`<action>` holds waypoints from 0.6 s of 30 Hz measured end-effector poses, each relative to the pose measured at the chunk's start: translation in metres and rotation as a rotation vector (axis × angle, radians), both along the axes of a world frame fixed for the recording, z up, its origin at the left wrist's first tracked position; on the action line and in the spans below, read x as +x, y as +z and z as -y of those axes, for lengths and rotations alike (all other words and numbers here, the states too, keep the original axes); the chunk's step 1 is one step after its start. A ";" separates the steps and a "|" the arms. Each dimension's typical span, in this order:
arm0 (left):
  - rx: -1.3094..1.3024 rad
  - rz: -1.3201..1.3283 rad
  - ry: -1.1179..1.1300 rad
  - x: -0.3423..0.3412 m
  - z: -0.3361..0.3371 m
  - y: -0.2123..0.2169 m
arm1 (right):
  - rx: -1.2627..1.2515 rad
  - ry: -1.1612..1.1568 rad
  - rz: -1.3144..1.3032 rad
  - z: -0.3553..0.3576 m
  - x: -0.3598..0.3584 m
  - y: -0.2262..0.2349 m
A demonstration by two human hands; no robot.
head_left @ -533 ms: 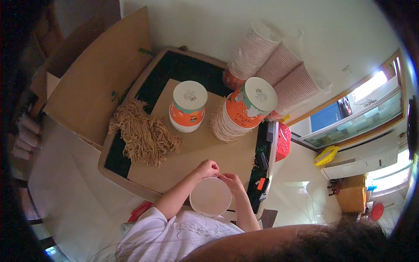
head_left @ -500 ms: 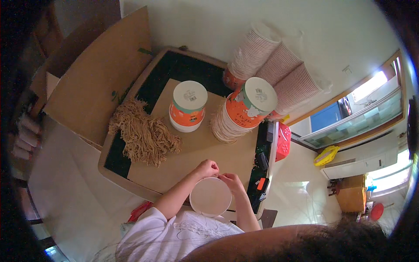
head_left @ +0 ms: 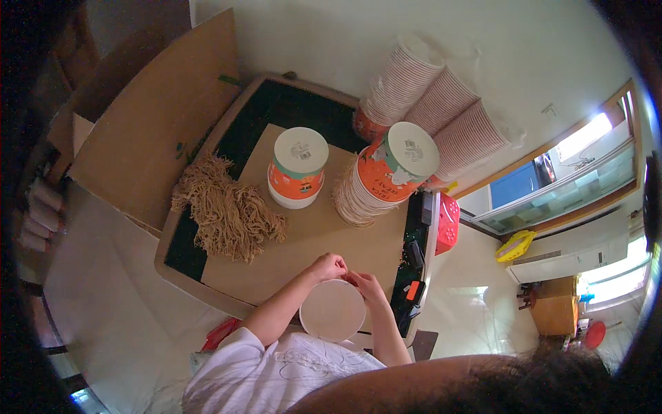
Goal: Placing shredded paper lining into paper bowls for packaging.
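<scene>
A pale round paper bucket point(head_left: 333, 310) is close against my body at the table's near edge, its circular face toward me. My left hand point(head_left: 328, 265) is just beyond the bucket's far rim, fingertips pinched together. Beside it, my right hand point(head_left: 366, 283) is closed at the far right of the rim, its fingertips nearly meeting the left ones. What the fingertips pinch is too small to make out. Farther off stand an upside-down orange and white bucket point(head_left: 296, 183) and a leaning stack of similar buckets point(head_left: 389, 176) with cords bunched along its side.
A heap of brown twine cords point(head_left: 227, 210) lies at the table's left on a cardboard sheet point(head_left: 310, 238). Tall wrapped stacks of buckets point(head_left: 441, 100) lean at the back wall. A large cardboard panel point(head_left: 155, 117) stands left; a red basket point(head_left: 448, 222) is right, near small black devices point(head_left: 414, 255).
My right fingertips have shifted slightly at the rim. My left hand, the bucket and the things on the table look unmoved.
</scene>
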State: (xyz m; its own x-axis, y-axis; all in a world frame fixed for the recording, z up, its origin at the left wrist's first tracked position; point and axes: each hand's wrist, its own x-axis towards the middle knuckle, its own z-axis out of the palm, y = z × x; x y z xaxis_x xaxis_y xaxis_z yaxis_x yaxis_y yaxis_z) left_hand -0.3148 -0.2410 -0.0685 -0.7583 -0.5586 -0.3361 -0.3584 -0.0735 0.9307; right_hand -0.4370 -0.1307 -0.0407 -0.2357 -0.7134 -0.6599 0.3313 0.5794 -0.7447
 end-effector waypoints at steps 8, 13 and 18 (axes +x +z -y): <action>0.008 0.004 0.001 -0.001 0.001 -0.001 | 0.030 -0.001 0.048 0.003 0.000 -0.003; 0.021 0.031 0.009 0.001 0.001 0.002 | 0.029 0.019 0.044 0.004 -0.001 -0.001; 0.095 -0.102 0.003 0.007 0.002 -0.003 | 0.067 0.006 0.020 0.004 0.002 0.009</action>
